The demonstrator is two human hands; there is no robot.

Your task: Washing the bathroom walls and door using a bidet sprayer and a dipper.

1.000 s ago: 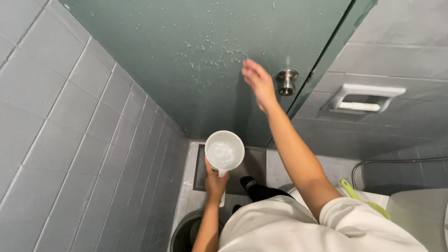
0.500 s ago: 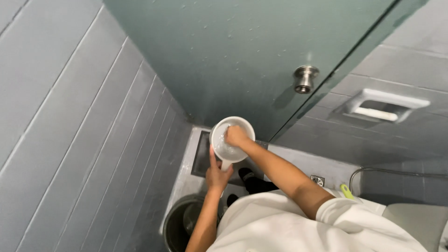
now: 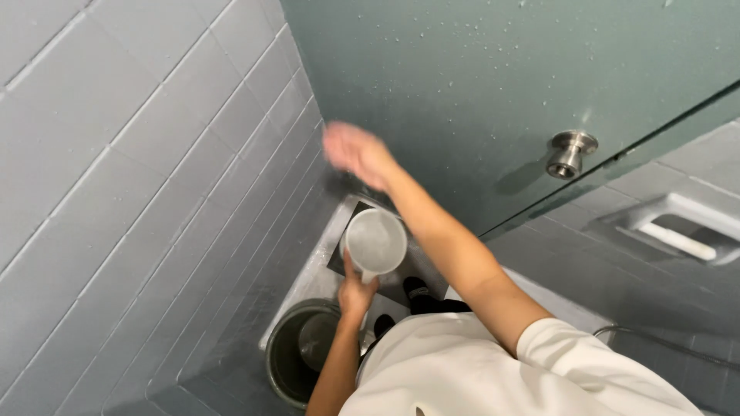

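Left hand [image 3: 356, 293], low at centre of the frame, grasps the handle of a translucent white plastic jug [image 3: 375, 242], which I hold mouth-up above the floor. My right hand [image 3: 356, 154], blurred at upper centre, is released, fingers spread, close to the wet grey-green door [image 3: 493, 85]. At right of the frame a metal door knob [image 3: 569, 152] projects from the door. Bottom centre: a dark bucket [image 3: 297, 362] stands on the floor beside the tiled wall [image 3: 131, 177].

I see no packages, labels, signs or screens anywhere around my fingers here, neither by the raised hand nor by the one lower down.
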